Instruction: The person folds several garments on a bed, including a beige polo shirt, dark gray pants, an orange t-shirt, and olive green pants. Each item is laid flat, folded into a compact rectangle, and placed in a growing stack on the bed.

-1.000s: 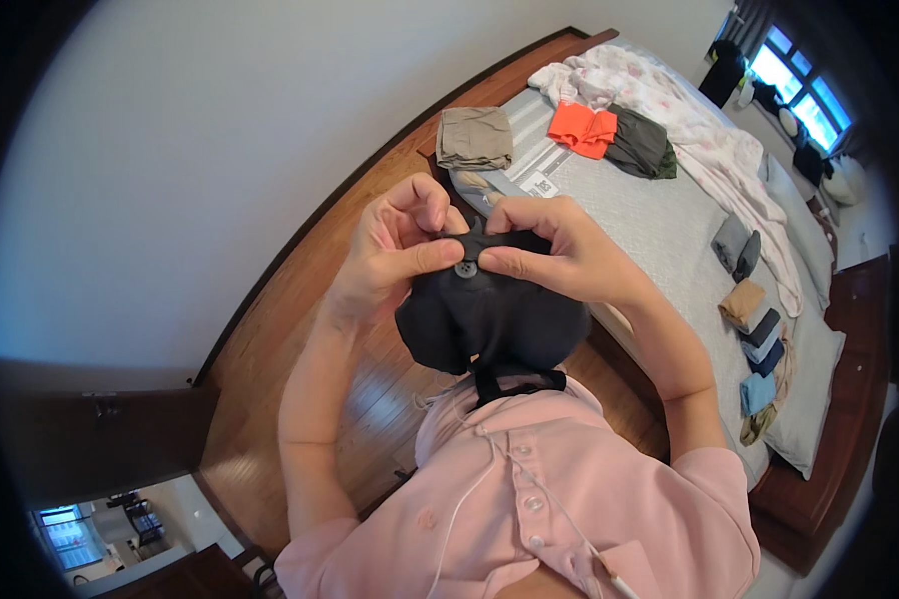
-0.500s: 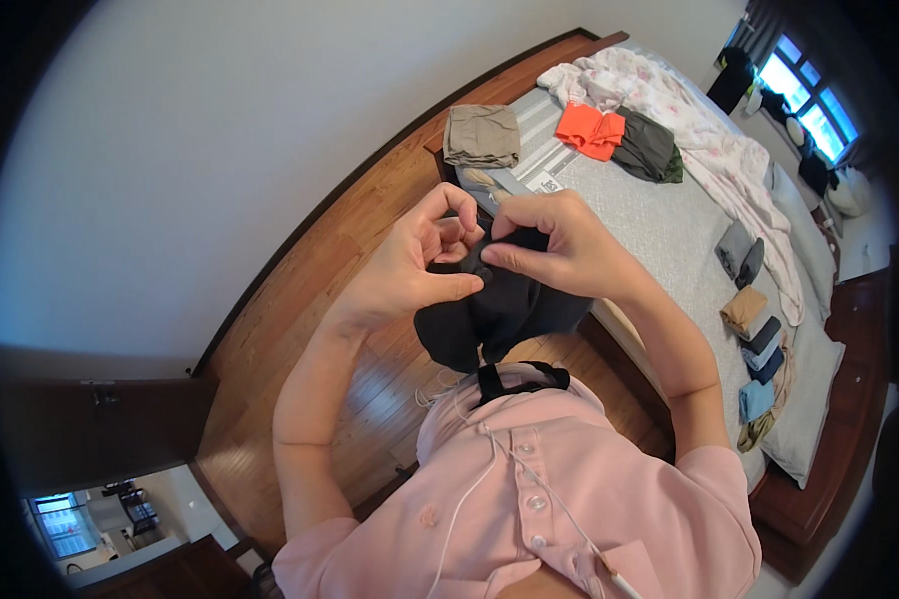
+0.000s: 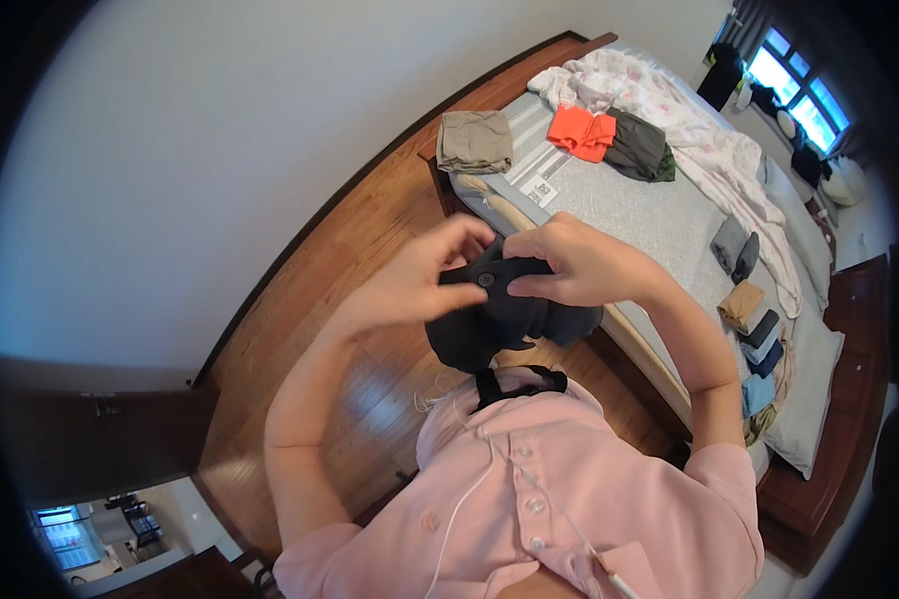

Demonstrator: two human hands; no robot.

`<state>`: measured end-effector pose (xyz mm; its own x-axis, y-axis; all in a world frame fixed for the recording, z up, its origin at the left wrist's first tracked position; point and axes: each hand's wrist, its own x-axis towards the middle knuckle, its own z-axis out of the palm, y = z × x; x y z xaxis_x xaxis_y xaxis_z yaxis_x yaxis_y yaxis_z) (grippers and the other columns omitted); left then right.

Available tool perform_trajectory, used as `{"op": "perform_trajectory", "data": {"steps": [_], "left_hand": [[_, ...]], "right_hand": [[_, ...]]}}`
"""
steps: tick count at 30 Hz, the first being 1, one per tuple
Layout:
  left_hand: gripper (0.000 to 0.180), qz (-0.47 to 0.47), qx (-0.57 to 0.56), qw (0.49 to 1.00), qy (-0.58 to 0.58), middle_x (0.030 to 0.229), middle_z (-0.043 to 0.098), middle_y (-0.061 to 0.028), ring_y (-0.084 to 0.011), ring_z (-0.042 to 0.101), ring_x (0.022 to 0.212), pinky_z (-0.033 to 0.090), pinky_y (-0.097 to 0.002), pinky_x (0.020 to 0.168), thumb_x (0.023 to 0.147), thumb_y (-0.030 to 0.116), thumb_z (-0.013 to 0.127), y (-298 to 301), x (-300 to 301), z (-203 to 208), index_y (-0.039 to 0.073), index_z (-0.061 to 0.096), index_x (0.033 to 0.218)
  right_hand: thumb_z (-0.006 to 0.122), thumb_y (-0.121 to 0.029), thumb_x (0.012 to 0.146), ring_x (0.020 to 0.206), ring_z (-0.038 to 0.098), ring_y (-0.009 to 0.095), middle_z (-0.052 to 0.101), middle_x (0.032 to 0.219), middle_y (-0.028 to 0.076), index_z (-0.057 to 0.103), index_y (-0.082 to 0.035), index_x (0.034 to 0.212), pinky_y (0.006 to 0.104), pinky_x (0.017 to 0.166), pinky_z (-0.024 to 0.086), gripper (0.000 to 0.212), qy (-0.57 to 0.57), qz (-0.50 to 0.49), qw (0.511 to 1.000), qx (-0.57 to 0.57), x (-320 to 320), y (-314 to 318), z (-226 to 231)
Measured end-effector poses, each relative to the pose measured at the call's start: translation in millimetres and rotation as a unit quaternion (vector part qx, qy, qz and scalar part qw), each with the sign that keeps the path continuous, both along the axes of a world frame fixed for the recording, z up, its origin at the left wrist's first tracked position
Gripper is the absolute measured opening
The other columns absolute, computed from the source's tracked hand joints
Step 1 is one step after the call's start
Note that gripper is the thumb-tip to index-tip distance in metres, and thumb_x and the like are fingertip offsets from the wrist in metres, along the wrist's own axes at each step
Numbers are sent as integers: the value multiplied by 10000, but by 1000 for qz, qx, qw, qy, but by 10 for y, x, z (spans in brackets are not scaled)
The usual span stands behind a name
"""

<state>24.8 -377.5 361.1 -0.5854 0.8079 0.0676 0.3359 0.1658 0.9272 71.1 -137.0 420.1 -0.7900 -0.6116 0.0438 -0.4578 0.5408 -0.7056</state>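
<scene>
Black pants (image 3: 469, 334) hang in front of my waist, held up by the waistband. A round dark button (image 3: 486, 281) shows at the middle of the band, between my two thumbs. My left hand (image 3: 420, 275) pinches the band just left of the button, its thumb tip close to it. On the other side, my right hand (image 3: 584, 260) grips the band with thumb and curled fingers. The lower part of the pants droops in loose folds above the floor.
To the right is a bed (image 3: 634, 215) bearing folded khaki pants (image 3: 474, 142), an orange garment (image 3: 581, 133), a dark green garment (image 3: 639, 146) and a floral blanket (image 3: 609, 80). Several folded clothes lie near the pillow (image 3: 804, 414). A white cable (image 3: 484, 489) hangs over my pink shirt.
The waistband has been spread flatter, so the button now faces up in plain sight. My hands have lowered slightly, and the right thumb has moved away from the button.
</scene>
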Motion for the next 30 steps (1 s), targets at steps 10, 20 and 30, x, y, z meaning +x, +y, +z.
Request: {"op": "perform_trajectory", "data": {"steps": [10, 20, 30], "left_hand": [[126, 84, -229, 955, 171, 843, 696, -157, -263, 659, 863, 518, -376, 763, 863, 82, 737, -863, -641, 93, -4, 748, 956], [112, 250, -294, 706, 594, 970, 671, -45, -310, 591, 1117, 525, -424, 876, 872, 68, 727, -1180, -915, 773, 47, 670, 965], [140, 327, -71, 839, 429, 962, 655, -66, -156, 637, 900, 515, -286, 800, 910, -56, 622, -1190, -1033, 857, 14, 654, 1027]], "right_hand": [[735, -328, 910, 735, 646, 363, 657, 800, 232, 650, 44, 915, 415, 639, 472, 381, -153, 55, 980, 119, -1, 791, -527], [738, -203, 891, 1241, 517, 314, 660, 1099, 154, 719, -80, 932, 487, 1069, 363, 131, 352, -239, 868, 257, -337, 1517, -640], [716, -179, 950, 810, 626, 176, 671, 925, 48, 697, -56, 1032, 302, 799, 536, 150, 268, -269, 925, 8, -791, 1621, -176]]}}
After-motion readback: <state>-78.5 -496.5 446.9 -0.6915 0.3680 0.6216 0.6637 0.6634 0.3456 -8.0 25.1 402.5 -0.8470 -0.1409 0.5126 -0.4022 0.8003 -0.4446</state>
